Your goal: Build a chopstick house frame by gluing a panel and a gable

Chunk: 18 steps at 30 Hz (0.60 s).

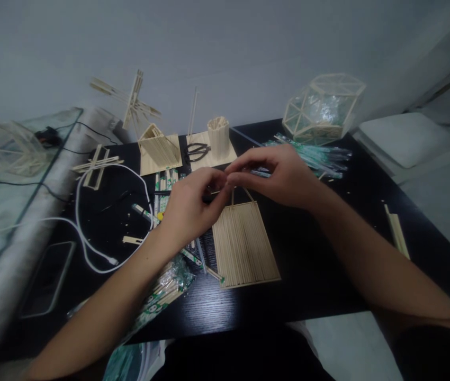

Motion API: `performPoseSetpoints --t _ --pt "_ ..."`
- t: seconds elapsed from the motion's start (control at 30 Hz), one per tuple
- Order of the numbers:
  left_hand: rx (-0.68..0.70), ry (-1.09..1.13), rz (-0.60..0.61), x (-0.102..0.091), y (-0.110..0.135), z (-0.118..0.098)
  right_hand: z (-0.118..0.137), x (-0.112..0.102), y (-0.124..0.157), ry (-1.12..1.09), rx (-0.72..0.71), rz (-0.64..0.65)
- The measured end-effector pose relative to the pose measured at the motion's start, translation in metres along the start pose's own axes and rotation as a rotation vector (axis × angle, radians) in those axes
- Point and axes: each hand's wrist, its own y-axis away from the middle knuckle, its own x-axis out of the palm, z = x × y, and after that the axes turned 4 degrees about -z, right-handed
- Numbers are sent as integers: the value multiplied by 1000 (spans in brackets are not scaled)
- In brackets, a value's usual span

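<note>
My left hand (pixel 191 206) and my right hand (pixel 276 174) meet above the middle of the black table (pixel 328 275), fingertips pinched together on a thin wooden stick (pixel 225 190) that is mostly hidden by the fingers. Right below them lies a flat panel of wooden sticks (pixel 244 246) laid side by side. Under my left wrist a pile of wrapped chopsticks in green-printed sleeves (pixel 161 291) spreads toward the front edge.
At the back stand a stick cylinder (pixel 218 135), black scissors (pixel 197 151), a small stick roof piece (pixel 159 148), a stick windmill (pixel 132 103) and a faceted stick frame (pixel 324 106). A white cable (pixel 90 248), a phone (pixel 48 278) and clear wrappers (pixel 312 156) lie around.
</note>
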Motion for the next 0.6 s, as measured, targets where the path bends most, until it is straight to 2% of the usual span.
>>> performPoseSetpoints --t 0.2,0.6 --pt "-5 37 -14 2 0 2 -2 -3 -1 1 34 -160" --pt "-7 100 44 -6 -21 -2 7 -11 -2 9 30 -188"
